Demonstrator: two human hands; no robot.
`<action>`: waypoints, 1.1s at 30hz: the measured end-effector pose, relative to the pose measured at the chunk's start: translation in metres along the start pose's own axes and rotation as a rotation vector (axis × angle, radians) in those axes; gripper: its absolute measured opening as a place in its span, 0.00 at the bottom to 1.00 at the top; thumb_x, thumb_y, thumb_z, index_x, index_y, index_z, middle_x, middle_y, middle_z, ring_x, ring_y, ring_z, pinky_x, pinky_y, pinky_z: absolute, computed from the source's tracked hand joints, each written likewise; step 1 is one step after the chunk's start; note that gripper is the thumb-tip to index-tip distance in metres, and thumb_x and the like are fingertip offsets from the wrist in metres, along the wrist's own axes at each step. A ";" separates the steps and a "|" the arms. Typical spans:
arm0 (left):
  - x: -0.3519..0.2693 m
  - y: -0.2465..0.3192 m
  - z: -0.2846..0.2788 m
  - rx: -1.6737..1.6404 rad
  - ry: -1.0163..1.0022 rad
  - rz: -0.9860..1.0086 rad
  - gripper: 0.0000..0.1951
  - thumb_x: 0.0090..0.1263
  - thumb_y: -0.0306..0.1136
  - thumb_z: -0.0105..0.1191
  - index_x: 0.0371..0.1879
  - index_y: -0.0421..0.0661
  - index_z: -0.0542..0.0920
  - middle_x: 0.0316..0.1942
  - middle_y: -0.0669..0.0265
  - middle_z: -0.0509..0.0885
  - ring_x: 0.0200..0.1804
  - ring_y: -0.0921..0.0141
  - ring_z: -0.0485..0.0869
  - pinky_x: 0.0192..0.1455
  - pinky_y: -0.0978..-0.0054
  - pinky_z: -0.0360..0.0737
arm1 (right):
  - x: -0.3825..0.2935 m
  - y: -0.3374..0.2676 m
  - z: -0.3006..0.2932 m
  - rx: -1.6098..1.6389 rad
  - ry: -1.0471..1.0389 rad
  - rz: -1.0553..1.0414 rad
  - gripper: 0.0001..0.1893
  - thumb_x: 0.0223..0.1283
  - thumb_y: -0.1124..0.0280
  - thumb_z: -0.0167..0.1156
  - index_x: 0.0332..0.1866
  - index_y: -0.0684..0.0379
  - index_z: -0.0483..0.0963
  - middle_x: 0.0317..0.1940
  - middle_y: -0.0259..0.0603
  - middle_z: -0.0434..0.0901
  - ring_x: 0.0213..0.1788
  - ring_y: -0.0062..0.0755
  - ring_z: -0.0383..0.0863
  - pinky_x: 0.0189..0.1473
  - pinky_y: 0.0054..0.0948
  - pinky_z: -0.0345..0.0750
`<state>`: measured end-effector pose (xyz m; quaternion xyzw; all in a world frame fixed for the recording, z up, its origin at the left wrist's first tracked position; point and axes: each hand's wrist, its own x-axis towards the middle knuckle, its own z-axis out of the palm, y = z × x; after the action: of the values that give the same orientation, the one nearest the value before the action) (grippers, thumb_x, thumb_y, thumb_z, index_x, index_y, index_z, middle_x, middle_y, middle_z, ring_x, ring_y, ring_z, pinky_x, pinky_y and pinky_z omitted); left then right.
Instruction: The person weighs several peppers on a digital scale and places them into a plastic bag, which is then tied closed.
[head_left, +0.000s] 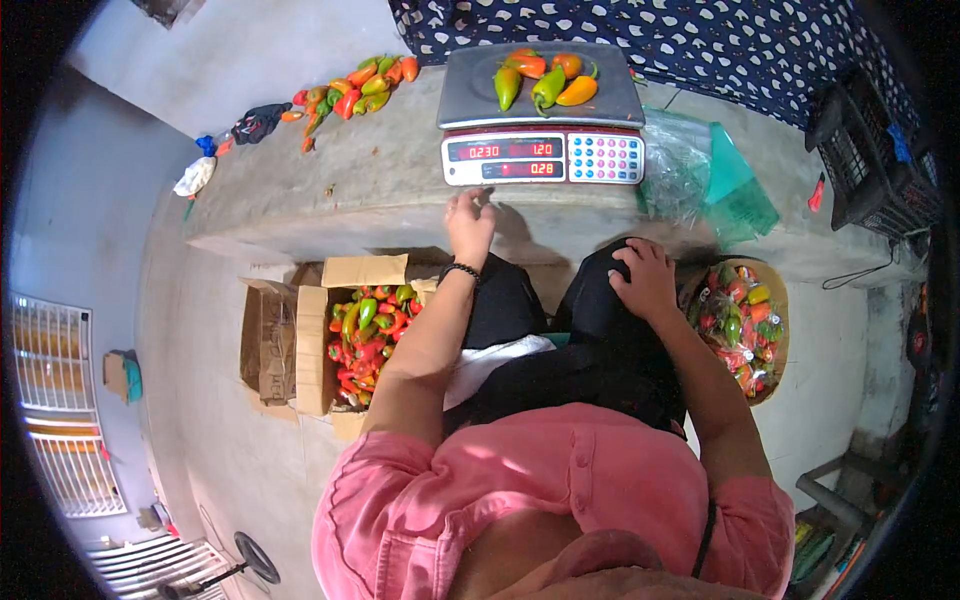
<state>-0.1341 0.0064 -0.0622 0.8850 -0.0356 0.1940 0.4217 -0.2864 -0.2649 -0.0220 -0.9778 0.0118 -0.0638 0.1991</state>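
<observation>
My left hand (471, 225) is at the front edge of the concrete ledge (300, 202), just below the digital scale (466, 97). Its fingers are slightly bent, with nothing visible in them. My right hand (643, 277) rests on my knee in dark trousers, fingers spread. On the scale's platform lie several green, orange and red peppers (550, 88); its display panel (502, 148) is lit. A loose row of mixed peppers (349, 97) lies on the ledge to the left. Clear plastic bags (675, 165) and a green plastic sheet or bag (739, 187) lie right of the scale.
Left of my legs stands an open cardboard box (312, 349) of loose peppers (371, 322). A container (781, 330) of bagged peppers (739, 322) stands at the right. A black plastic crate (862, 165) and a red-handled object (817, 193) are on the ledge's right end. Patterned cloth (675, 45) hangs behind.
</observation>
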 end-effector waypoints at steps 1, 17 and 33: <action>0.005 0.009 0.003 0.017 -0.010 0.070 0.14 0.53 0.31 0.57 0.40 0.46 0.78 0.42 0.53 0.77 0.46 0.55 0.75 0.49 0.62 0.72 | 0.000 0.000 0.000 0.000 0.004 0.002 0.15 0.47 0.59 0.60 0.42 0.49 0.74 0.54 0.38 0.70 0.60 0.45 0.64 0.57 0.51 0.62; 0.131 0.097 0.071 -0.199 -0.143 -0.157 0.12 0.62 0.41 0.52 0.30 0.43 0.80 0.27 0.59 0.80 0.33 0.63 0.78 0.36 0.68 0.73 | 0.000 -0.003 -0.001 -0.004 0.139 -0.096 0.14 0.44 0.60 0.62 0.39 0.49 0.76 0.47 0.35 0.71 0.55 0.41 0.67 0.52 0.50 0.66; -0.081 -0.078 -0.156 -0.677 0.217 -0.620 0.03 0.68 0.31 0.49 0.32 0.47 0.74 0.21 0.78 0.68 0.21 0.84 0.64 0.21 0.85 0.61 | -0.003 0.001 0.002 0.065 0.131 -0.081 0.15 0.45 0.63 0.63 0.40 0.52 0.76 0.50 0.38 0.72 0.57 0.43 0.67 0.55 0.50 0.64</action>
<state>-0.2397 0.1675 -0.0608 0.6411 0.2135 0.1277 0.7261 -0.2894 -0.2645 -0.0242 -0.9643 -0.0166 -0.1358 0.2269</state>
